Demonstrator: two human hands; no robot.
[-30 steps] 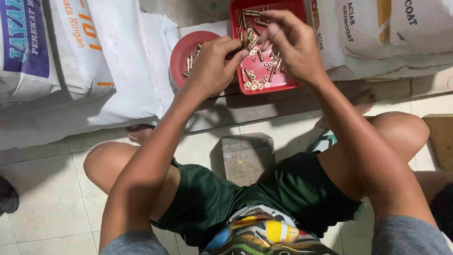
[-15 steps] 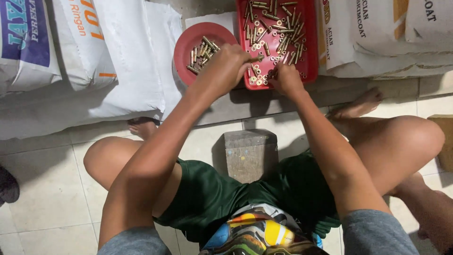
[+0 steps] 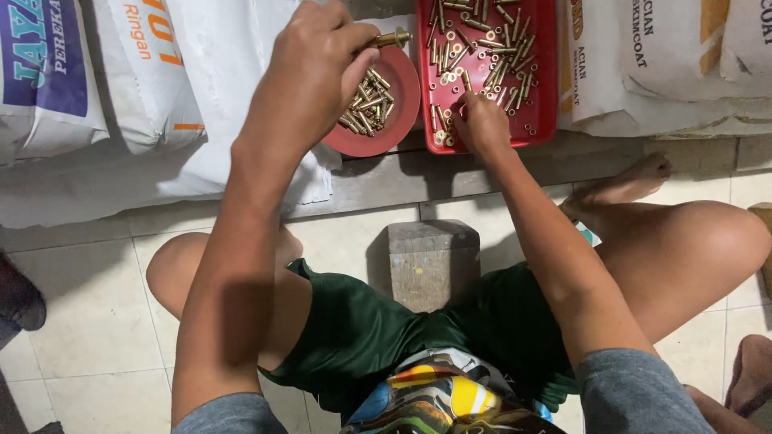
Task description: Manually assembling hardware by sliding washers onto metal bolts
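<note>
Brass bolt [image 3: 392,38] sits pinched in my left hand [image 3: 318,68], its grip closed on the shank, just above the round red dish [image 3: 402,112], which holds a small heap of brass bolts [image 3: 366,100]. Right of the dish lies the red rectangular tray [image 3: 547,72], scattered with more bolts and nuts. My right hand [image 3: 481,124] rests on the tray's near edge, fingertips down among the pieces; I cannot tell whether that grip holds anything.

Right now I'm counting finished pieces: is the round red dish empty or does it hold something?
Not empty: the round red dish holds a small pile of brass bolts under the left hand.
</note>
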